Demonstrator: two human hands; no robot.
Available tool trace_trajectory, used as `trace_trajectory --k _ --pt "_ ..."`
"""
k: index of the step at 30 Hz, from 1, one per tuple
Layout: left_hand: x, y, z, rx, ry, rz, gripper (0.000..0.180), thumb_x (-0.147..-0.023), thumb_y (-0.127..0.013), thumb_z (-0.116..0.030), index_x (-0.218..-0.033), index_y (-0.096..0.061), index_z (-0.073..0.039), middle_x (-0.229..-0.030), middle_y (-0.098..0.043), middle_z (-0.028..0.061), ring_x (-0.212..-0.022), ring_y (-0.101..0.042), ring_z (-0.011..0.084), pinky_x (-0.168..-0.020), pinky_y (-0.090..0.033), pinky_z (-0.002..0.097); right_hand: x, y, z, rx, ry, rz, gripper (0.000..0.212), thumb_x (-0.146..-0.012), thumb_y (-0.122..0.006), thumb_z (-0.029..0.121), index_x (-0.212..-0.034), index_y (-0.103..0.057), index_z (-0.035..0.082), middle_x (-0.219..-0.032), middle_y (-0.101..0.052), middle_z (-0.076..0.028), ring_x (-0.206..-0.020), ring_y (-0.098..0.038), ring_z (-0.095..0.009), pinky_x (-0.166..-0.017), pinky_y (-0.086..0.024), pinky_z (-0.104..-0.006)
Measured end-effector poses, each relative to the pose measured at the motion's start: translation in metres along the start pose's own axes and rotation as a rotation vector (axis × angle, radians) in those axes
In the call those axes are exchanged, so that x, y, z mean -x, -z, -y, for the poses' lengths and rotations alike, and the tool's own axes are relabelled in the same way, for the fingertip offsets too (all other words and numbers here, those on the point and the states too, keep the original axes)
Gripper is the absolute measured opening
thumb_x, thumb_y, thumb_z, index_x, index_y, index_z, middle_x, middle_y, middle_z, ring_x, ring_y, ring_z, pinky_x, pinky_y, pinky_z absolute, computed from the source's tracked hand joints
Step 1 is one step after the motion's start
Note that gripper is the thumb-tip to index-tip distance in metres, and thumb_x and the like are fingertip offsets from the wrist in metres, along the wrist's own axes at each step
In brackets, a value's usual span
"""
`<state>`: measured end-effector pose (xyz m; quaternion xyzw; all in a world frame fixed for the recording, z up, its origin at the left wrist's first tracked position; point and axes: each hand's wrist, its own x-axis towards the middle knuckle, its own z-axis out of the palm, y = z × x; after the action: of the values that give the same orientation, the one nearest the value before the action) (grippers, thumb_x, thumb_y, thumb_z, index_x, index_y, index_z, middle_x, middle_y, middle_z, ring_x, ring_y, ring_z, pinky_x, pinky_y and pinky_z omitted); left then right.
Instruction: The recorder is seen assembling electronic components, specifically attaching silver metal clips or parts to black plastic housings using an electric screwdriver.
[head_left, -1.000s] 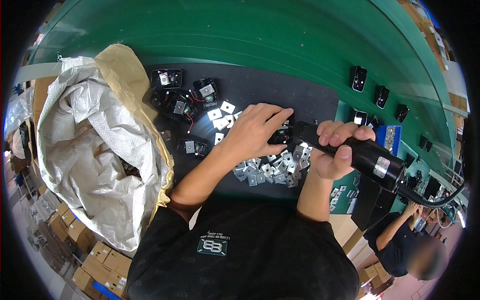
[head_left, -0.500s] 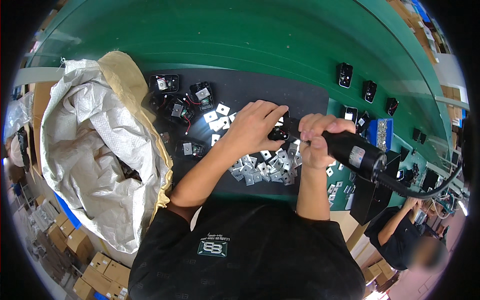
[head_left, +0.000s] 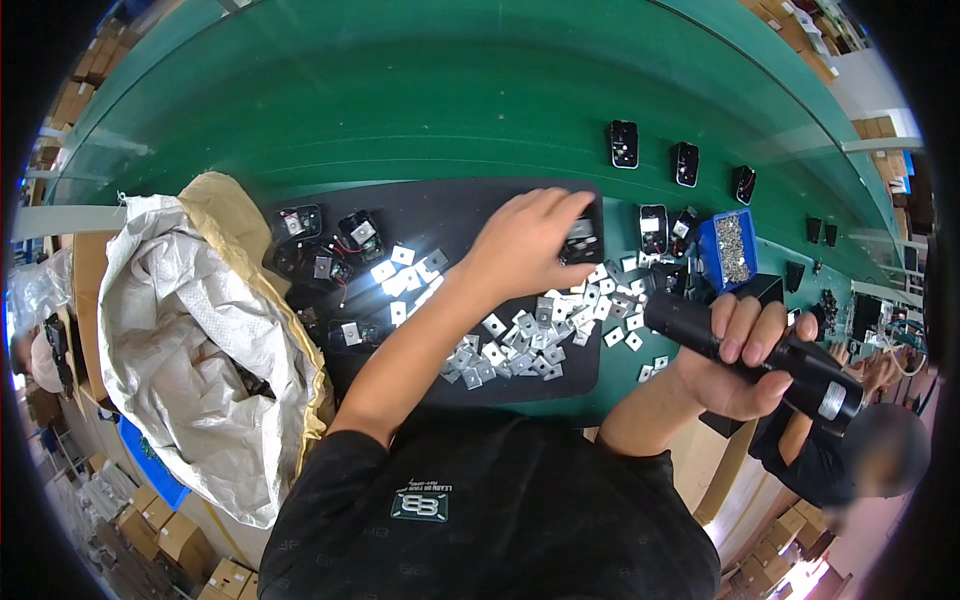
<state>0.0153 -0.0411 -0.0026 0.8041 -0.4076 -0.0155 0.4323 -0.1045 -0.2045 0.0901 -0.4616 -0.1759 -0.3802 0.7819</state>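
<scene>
My left hand (head_left: 530, 245) is closed round a small black housing (head_left: 582, 243) at the right part of the black mat (head_left: 470, 210); fingers hide much of it. In my right hand (head_left: 740, 355) is a black electric screwdriver (head_left: 685, 322), gripped around its body and tilted, its slim end toward the mat and apart from the housing. Between my forearms lies a loose pile of square metal plates (head_left: 515, 345), each with a hole. Several black housings with wires and metal plates (head_left: 335, 245) lie on the mat's left side.
A large white woven sack (head_left: 200, 350) stands open at the left. Right of the mat, a blue bin (head_left: 712, 258) holds small metal parts. More black housings (head_left: 624, 145) sit on the green surface (head_left: 450, 110) behind. Another person (head_left: 800, 450) works at the far right.
The screwdriver has moved away from the housing, right and toward me, in my right hand. My left hand stays on the housing. The whole view has shifted a little.
</scene>
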Motion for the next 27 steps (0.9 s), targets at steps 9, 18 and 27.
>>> trace_trajectory --k 9,18,27 --pt "-0.077 -0.078 -0.008 -0.004 -0.225 0.297 0.073 -0.061 -0.081 -0.033 -0.120 -0.053 -0.001 -0.107 -0.060 0.0147 -0.099 -0.056 0.0336 -0.089 -0.046 0.0404 0.038 0.007 -0.020 0.161 -0.177 -0.178 0.055 -0.080 -0.073 0.029 -0.117 -0.038 0.008 -0.070 -0.052 -0.003 -0.055 -0.051 -0.016 -0.056 -0.044 -0.0319" --pt "-0.059 -0.079 0.006 0.052 -0.151 0.368 0.085 -0.063 -0.082 -0.029 -0.135 -0.043 -0.008 -0.120 -0.055 0.0144 -0.108 -0.053 0.0325 -0.093 -0.043 0.0427 0.037 0.028 -0.023 0.126 -0.126 -0.201 0.053 -0.082 -0.070 0.028 -0.118 -0.037 0.006 -0.071 -0.051 -0.003 -0.056 -0.051 -0.015 -0.057 -0.044 -0.0309" --pt "-0.078 -0.093 -0.013 0.108 -0.194 0.247 0.102 -0.064 -0.082 -0.036 -0.145 -0.027 -0.007 -0.145 -0.026 0.0285 -0.128 -0.036 0.0429 -0.106 -0.036 0.0465 0.036 0.034 0.008 0.174 -0.066 -0.198 0.052 -0.083 -0.069 0.029 -0.119 -0.039 0.007 -0.072 -0.051 -0.003 -0.055 -0.050 -0.014 -0.055 -0.043 -0.0287"
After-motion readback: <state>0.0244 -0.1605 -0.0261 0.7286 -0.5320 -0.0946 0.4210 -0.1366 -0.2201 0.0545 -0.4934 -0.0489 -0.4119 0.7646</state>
